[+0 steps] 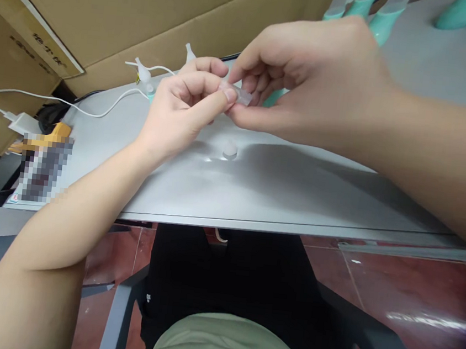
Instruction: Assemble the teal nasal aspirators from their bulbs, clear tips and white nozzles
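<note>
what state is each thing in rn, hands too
Left hand: pinching the small translucent plastic piece
Right hand: fingers curled beside that piece, grip unclear
Small translucent plastic piece: held
Small round whitish piece: resting on the grey tabletop
Long white cable: slack, curved

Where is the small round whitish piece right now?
In the head view, the small round piece lies on the gray tabletop near the picture's middle, just below the left hand and right hand.
</note>
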The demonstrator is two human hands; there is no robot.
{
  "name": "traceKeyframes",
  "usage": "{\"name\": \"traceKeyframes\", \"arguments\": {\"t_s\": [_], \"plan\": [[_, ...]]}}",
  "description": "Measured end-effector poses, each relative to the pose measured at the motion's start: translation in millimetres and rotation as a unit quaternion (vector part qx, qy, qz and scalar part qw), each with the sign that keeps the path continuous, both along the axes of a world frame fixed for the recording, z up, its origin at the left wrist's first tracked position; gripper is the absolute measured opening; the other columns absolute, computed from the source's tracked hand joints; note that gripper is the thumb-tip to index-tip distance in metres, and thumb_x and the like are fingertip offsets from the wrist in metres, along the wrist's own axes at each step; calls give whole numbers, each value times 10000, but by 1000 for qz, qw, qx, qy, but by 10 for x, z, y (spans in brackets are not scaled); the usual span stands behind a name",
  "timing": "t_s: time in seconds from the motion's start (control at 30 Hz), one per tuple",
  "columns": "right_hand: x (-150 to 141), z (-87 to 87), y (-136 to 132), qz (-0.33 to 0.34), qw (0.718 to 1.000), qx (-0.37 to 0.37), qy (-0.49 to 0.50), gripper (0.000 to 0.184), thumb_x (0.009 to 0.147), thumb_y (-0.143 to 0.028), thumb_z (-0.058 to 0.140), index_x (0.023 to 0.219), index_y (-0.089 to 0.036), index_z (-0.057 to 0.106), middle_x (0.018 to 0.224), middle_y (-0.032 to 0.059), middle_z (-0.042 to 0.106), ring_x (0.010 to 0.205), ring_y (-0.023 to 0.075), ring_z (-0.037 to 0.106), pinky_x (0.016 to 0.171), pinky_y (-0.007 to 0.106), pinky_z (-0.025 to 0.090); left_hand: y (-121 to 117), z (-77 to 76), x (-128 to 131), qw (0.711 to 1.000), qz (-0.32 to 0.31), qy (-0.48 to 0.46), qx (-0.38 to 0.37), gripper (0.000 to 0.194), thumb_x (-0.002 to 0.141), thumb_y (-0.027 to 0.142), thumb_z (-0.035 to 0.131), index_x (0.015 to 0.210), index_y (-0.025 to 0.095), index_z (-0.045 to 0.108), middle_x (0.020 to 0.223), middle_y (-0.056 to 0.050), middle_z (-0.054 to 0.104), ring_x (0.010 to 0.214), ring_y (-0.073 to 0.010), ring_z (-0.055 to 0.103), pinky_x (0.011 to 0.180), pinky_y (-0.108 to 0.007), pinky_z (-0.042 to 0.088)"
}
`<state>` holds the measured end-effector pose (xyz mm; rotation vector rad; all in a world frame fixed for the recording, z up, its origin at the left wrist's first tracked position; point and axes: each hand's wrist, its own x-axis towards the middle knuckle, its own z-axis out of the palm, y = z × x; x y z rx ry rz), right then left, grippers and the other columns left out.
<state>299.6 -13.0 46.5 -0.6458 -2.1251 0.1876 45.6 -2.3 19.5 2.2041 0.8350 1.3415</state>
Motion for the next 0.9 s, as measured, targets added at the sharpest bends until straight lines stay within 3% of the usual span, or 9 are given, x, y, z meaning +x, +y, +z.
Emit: {"name": "traceKeyframes", "arguments": {"t_s": [0.07,0.2,0.3,0.4,0.5,0.57,0.7,0.8,0.9], "plan": [[-12,-4,-8,1,1000,0,1,127,1016,-239,854,1107,-227,766,978,-72,720,881,59,667,807,210,498,16,-13,17,999,26,15,9,277,1083,383,841,837,289,758,1158,-103,792,1561,-336,719,1068,-467,778],[-8,-6,-12,-1,1000,10,-5,146,1017,-217,829,1145,-234,761,993,-78,721,891,63,687,830,213,528,70,-101,33,997,70,14,33,177,1040,289,910,881,304,832,1280,-112,826,1450,-338,736,921,-413,747],[12,-20,19,-4,999,33,-23,324,971,-136,831,1273,-251,804,996,-83,720,896,84,703,860,241,556,64,-175,59,996,24,-17,89,233,1112,484,894,968,301,902,1281,-110,801,1221,-285,767,891,-403,708],[43,-30,68,-8,995,81,-54,363,1031,-155,813,1372,-276,841,1042,-55,745,990,132,726,951,275,595,21,-203,105,990,-2,-35,137,577,1191,840,790,1078,293,932,1227,-118,782,1101,-249,771,872,-389,690],[94,7,94,-15,992,104,-76,299,1132,-252,780,1418,-285,858,1087,-25,761,1112,169,750,1096,297,634,-13,-160,108,987,45,-13,153,819,1094,1088,708,1211,304,912,1307,-134,762,1159,-275,803,821,-365,683],[134,63,86,-41,994,75,-70,313,1127,-258,795,1429,-281,870,1076,-26,744,1084,151,735,1130,277,636,-26,-102,66,985,91,35,140,829,1058,1091,764,1357,327,881,1425,-141,749,1258,-309,826,858,-374,716],[190,205,22,-102,994,-35,1,296,1097,-168,814,1356,-282,900,1039,-66,710,922,39,630,883,103,543,-60,-14,-53,981,95,121,118,740,1078,948,887,1545,379,811,1486,-142,781,1340,-333,832,903,-391,758],[188,299,-13,-80,989,-91,86,237,1089,-87,829,1193,-286,902,919,-69,645,869,17,580,733,20,446,-95,-10,-111,980,52,163,103,703,1104,923,864,1531,366,834,1384,-130,827,1232,-308,844,936,-422,768],[186,348,38,-41,978,-131,158,282,1058,29,856,1032,-252,870,851,-65,611,840,5,575,713,-15,440,-111,-12,-146,981,-14,160,112,667,1149,898,797,1462,318,896,1303,-125,862,1086,-261,843,934,-422,763]]}}
